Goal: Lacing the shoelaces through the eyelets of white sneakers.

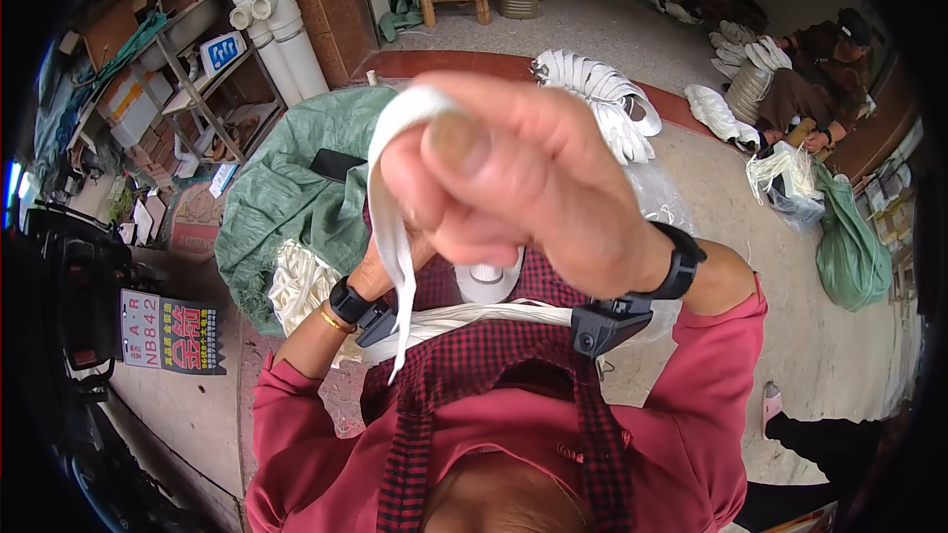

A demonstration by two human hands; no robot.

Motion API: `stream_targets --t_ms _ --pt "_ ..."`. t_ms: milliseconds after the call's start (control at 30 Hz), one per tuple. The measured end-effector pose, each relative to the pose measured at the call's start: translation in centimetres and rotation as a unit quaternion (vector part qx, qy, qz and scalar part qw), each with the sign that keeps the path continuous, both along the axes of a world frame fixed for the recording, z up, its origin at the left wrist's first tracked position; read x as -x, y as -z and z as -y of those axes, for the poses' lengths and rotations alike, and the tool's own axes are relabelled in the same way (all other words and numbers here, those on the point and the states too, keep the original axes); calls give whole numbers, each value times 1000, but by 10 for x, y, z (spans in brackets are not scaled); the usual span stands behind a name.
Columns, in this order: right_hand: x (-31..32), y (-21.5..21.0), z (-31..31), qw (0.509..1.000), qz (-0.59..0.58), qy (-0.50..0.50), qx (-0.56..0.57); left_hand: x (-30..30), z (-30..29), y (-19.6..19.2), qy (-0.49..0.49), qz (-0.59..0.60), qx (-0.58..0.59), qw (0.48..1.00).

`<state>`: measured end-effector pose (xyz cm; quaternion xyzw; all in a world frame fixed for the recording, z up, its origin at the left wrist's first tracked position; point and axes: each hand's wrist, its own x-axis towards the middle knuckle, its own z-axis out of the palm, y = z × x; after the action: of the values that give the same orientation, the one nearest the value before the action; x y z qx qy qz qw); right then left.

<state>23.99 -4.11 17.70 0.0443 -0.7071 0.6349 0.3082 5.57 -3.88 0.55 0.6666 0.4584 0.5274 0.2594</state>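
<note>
My right hand (553, 173) is raised close to the camera. Its thumb and fingers are closed on a flat white shoelace (391, 227), which loops over the fingers and hangs down to a narrow end. Lower and behind it is my left hand (393, 262); its fingers are hidden by the right hand. A white piece with a rounded end (486, 283), perhaps part of a shoe, shows below the right hand over my checked apron (464, 360). A bundle of white laces (494, 313) lies across my lap.
A green woven sack (262, 197) bears a dark phone (336, 165), with loose white laces (301, 286) beside it. White shoe pieces (592, 84) are piled ahead. At right, a seated person (825, 89) handles white strands near a green sack (851, 247). White pipes (276, 20) stand at left.
</note>
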Motion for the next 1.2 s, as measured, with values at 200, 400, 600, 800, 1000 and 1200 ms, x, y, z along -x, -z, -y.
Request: stream_targets --t_ms 200,400,600,800,1000,1200 --pt "7 -9 -19 998 -27 -49 30 -2 -10 -17 59 -259 11 964" --pt "-2 -12 -15 1000 -5 -30 1 -23 0 -50 109 -201 -87 970" --pt "-56 -12 -65 981 -175 78 1 41 0 -1 84 345 68 932" --pt "-152 55 -153 927 -113 347 84 111 20 53 -72 501 129 853" --pt "-204 181 -189 737 398 540 -80 137 21 31 -81 244 427 867" --pt "-90 162 -84 773 206 419 -429 84 34 36 -293 -370 33 881"
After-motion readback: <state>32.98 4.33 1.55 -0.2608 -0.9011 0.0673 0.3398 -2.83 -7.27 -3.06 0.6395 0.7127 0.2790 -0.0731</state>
